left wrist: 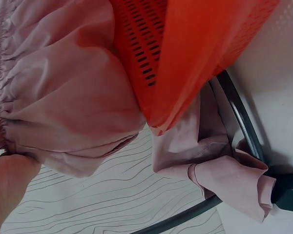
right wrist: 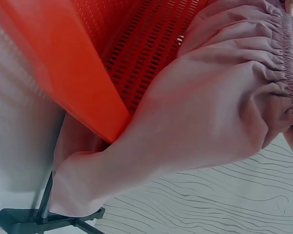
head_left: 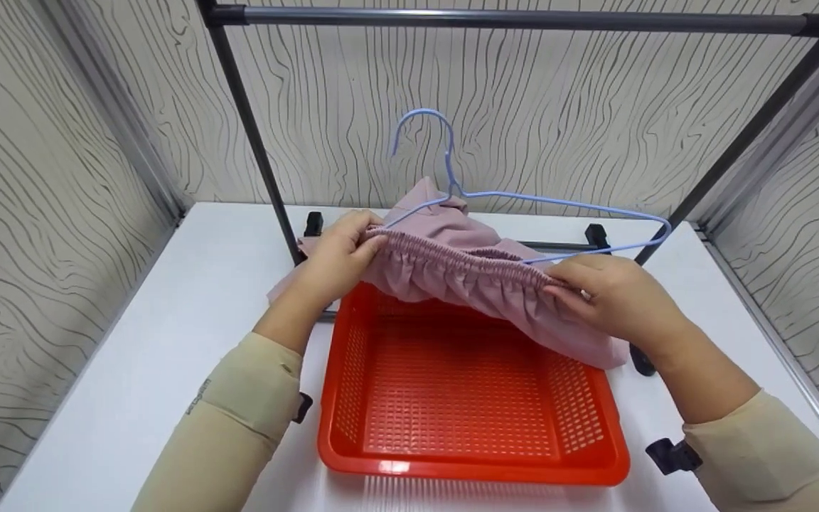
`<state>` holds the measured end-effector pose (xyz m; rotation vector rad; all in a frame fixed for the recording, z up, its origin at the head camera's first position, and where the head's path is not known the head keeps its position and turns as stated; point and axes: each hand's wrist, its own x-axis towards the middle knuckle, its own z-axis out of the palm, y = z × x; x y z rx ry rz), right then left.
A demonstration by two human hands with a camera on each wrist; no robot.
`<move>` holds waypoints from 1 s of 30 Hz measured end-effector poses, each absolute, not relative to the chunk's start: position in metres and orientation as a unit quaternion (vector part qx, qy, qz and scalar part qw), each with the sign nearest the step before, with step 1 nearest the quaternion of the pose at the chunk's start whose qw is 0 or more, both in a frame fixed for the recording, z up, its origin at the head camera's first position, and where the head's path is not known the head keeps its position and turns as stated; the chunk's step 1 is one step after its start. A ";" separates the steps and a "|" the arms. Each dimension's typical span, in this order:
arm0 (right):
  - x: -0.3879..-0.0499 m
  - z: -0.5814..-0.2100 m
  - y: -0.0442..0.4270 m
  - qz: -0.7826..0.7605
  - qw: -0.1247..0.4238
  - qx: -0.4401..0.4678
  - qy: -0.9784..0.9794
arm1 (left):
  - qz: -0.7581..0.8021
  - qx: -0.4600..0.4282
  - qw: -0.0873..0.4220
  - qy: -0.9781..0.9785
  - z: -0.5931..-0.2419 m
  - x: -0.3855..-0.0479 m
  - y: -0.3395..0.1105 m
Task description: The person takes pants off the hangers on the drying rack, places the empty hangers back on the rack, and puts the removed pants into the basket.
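Pink garment [head_left: 466,286] gripped w/ 2 hands [head_left: 342,250] [head_left: 612,299], hanger [head_left: 559,202] partly in waistband [head_left: 459,262].

The garment [head_left: 463,279] is dusty pink, hanger [head_left: 559,202] periwinkle, basket [head_left: 473,472] red, walls [head_left: 559,107] pale with dark wavy lines.

A basket [head_left: 473,470] sits on a worktop [head_left: 168,320] at the lower centre of the frame, a garment [head_left: 452,277] across its far end, between left hand [head_left: 342,256] and right hand [head_left: 612,295]. The left end of a hanger [head_left: 559,201] lies inside the garment, its hook [head_left: 424,111] at upper centre, below the top bar [head_left: 509,20] of a rack [head_left: 254,135].
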<state>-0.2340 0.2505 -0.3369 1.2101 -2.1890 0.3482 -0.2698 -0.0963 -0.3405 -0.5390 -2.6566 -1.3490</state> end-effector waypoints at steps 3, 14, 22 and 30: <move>-0.232 -0.335 0.248 0.133 0.308 0.468 -0.817 | -0.444 -0.176 0.043 -0.878 -0.341 -0.269 -0.095; -0.227 -0.306 0.237 0.178 0.497 0.414 -0.741 | -0.428 -0.175 0.033 -0.886 -0.343 -0.268 -0.094; -0.240 -0.299 0.256 0.173 0.416 0.333 -0.829 | -0.430 -0.181 0.030 -0.884 -0.344 -0.267 -0.093; -0.241 -0.303 0.264 0.164 0.370 0.323 -0.855 | -0.440 -0.189 0.043 -0.877 -0.344 -0.267 -0.093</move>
